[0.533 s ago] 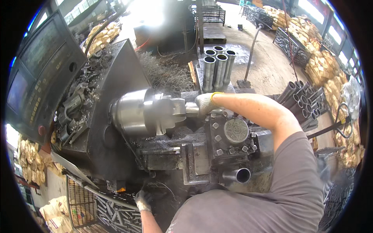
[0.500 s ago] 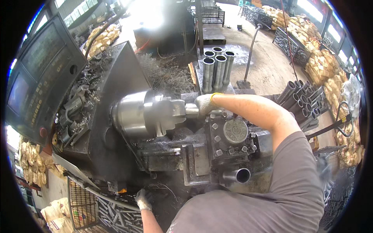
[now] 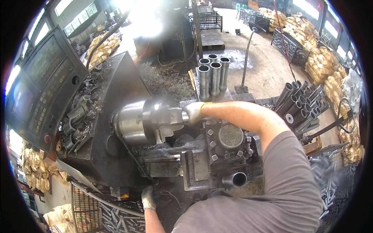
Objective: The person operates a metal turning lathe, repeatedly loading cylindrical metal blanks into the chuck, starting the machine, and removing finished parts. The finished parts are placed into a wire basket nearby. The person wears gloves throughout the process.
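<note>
I stand over a lathe. My right hand [image 3: 194, 112], in a white glove, reaches across the tool post [image 3: 230, 138] and is closed around a metal tube at the jaws of the steel chuck [image 3: 143, 122]; the tube itself is mostly hidden by the glove. My left hand [image 3: 148, 197], also gloved, rests low at the machine's front edge with its fingers curled on a part I cannot make out.
A control panel [image 3: 42, 89] stands at the left. Upright steel tubes [image 3: 211, 77] sit behind the chuck, and more tubes [image 3: 301, 103] lie stacked at the right. Metal swarf [image 3: 165, 79] covers the bed. Wire crates and sacks [image 3: 322, 58] ring the floor.
My right hand stays at the chuck; the chuck's jaws appear to have turned slightly. My left hand keeps its place at the front edge.
</note>
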